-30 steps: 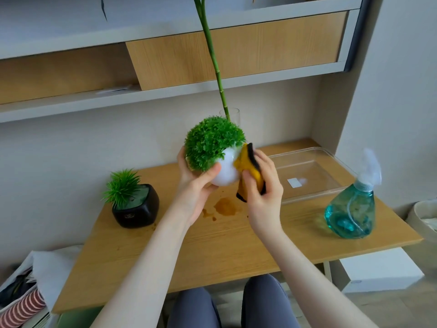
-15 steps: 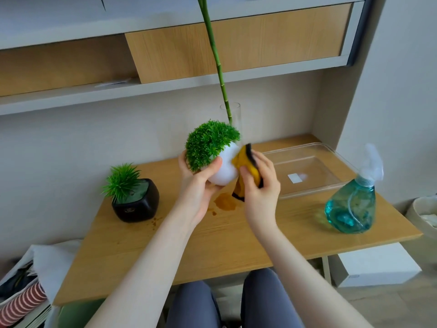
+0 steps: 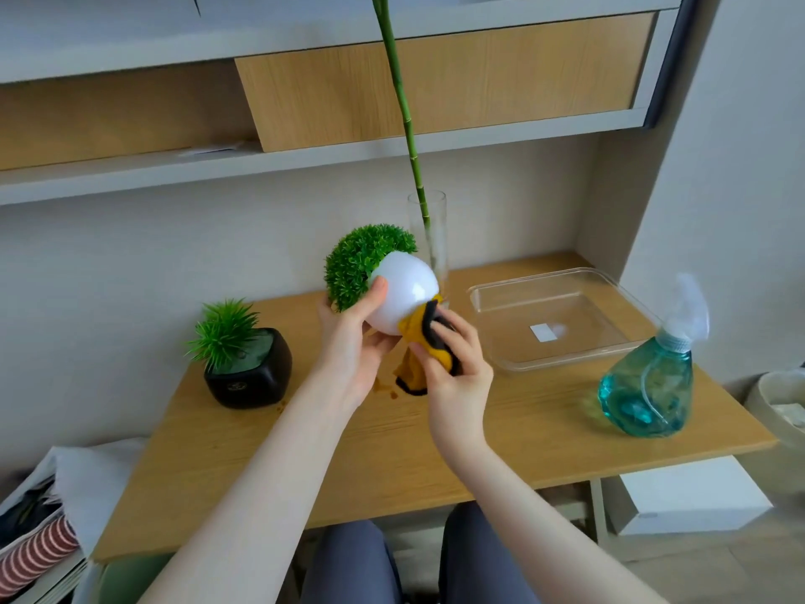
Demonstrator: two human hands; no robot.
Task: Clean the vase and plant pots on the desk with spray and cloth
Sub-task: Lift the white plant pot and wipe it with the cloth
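Desk under shelving: white pot, tilted above it, gripped by left hand; right hand pinches cloth against its base. Black pot, vase apparently pending; spray stands right.

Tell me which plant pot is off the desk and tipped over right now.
The white round pot, gripped by the left hand and tilted sideways against the yellow cloth. The black pot stands upright on the desk.
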